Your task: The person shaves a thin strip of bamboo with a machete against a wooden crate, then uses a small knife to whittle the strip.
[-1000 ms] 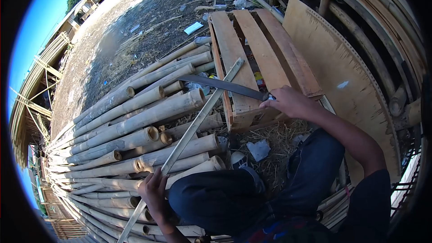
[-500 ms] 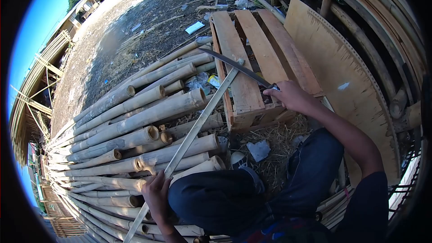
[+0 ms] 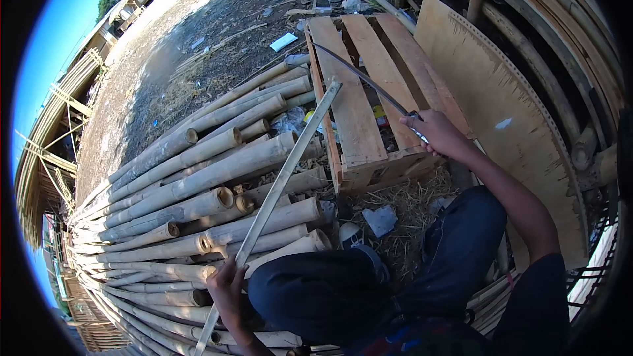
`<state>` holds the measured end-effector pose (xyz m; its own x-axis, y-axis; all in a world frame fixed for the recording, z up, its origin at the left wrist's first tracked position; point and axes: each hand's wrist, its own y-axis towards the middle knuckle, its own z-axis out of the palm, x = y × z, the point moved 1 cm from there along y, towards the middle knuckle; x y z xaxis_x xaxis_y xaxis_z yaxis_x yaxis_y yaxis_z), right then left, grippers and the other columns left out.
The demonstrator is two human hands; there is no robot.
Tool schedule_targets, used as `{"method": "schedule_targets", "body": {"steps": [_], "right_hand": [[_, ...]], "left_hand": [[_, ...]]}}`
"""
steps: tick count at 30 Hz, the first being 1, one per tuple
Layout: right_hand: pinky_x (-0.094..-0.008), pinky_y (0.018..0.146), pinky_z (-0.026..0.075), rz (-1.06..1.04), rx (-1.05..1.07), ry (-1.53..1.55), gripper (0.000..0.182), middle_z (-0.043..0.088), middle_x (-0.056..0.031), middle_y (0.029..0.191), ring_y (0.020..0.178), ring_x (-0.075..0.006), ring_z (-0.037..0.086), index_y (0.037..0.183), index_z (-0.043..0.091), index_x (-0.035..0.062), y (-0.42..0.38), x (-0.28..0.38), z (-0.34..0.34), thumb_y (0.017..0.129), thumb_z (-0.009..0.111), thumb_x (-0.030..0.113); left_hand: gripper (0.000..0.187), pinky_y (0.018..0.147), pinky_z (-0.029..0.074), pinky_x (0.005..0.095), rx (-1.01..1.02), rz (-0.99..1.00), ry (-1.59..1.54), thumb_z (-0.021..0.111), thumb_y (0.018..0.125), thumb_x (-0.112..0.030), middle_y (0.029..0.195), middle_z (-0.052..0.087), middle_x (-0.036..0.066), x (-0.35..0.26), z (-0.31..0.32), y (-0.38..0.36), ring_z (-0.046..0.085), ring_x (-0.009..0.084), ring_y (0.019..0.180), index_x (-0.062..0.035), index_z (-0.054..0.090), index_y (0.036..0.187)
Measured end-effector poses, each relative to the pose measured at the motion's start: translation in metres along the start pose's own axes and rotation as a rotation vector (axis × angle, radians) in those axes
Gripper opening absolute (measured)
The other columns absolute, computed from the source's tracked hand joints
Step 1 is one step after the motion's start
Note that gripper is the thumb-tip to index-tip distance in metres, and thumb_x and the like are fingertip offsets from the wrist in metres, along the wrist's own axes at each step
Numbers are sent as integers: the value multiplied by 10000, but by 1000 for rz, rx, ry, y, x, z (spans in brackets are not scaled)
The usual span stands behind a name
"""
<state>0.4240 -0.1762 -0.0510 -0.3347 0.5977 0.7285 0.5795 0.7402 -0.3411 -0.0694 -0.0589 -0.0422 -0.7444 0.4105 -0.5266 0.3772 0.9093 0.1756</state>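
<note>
My left hand (image 3: 226, 285) is closed around a long, flat bamboo strip (image 3: 280, 188) near its lower part. The strip slants up and away, its far tip over the left edge of a wooden slatted crate (image 3: 361, 128). My right hand (image 3: 440, 134) grips the handle of a machete (image 3: 366, 79). Its dark, narrow blade points up and left above the crate's slats, apart from the strip. The blade looks nearly edge-on from here. My fingers hide most of the handle.
Many cut bamboo poles (image 3: 214, 166) lie stacked on the left, their ends towards me. A plywood sheet (image 3: 484, 82) leans at the right beside more bamboo. A broken grey stone (image 3: 380, 221) lies near my shoe (image 3: 350, 233). Litter is scattered on the ground beyond.
The machete blade has come off the strip, turned more edge-on and shifted up and right. The strip's far tip has moved slightly left. My left hand has barely moved.
</note>
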Motion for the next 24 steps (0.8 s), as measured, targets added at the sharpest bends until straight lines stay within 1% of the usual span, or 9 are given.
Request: {"method": "schedule_targets", "body": {"steps": [2,6,8,11,15,17,18,20,24], "right_hand": [[-257,420,445,-15,27,15,579,522,-32,514,442,-96,562,779,581,-20,-2,3,2,937,573,537],[-313,436,464,-82,115,-72,516,541,-64,548,459,-157,564,801,549,1,-10,16,8,954,573,492],[-398,563,495,-349,124,-349,557,562,-134,578,554,-269,609,857,589,-55,-9,17,19,942,580,495],[-448,660,486,-424,215,-494,564,569,-186,612,631,-352,612,922,622,-71,-20,32,27,939,577,490],[-423,604,489,-506,181,-394,558,570,-148,596,570,-294,607,912,642,-57,-7,12,31,946,570,495],[-402,560,481,-160,146,-95,558,574,-114,594,524,-244,596,904,644,-45,4,2,22,950,563,505],[-402,560,481,-168,148,-104,558,574,-114,594,524,-244,596,904,644,-45,3,7,20,950,563,505],[-391,530,480,-89,148,-131,574,565,-88,530,493,-217,606,752,602,-14,-5,15,17,945,565,525],[-379,534,487,-253,176,-249,578,559,-92,524,495,-210,610,759,603,-7,-11,16,23,945,554,539]], "left_hand": [[327,529,405,295,74,-134,-67,765,739,-28,619,545,116,-17,-1,3,479,168,520,54,692,1046],[330,538,438,292,45,-4,41,788,737,-58,681,616,127,-15,3,8,562,187,541,43,699,1039],[330,545,448,302,-12,85,72,795,736,-74,708,633,125,-6,10,7,584,211,554,29,704,1036],[329,557,465,323,-90,224,182,806,736,-107,752,657,111,2,14,5,611,252,579,-3,711,1034],[337,556,467,355,-125,255,305,812,729,-133,762,656,83,10,10,-5,610,272,599,-53,712,1041],[344,556,462,361,-81,237,328,812,726,-133,755,648,90,7,7,-8,609,272,602,-53,710,1045],[350,557,457,367,-44,213,338,812,723,-133,747,639,97,4,9,-10,609,272,605,-53,708,1048],[338,560,448,374,-58,213,317,807,722,-126,737,625,113,-2,10,-6,601,287,602,-37,710,1034],[302,588,467,365,-88,183,231,781,744,-115,760,643,124,-6,8,3,620,299,629,-12,711,1019]]}}
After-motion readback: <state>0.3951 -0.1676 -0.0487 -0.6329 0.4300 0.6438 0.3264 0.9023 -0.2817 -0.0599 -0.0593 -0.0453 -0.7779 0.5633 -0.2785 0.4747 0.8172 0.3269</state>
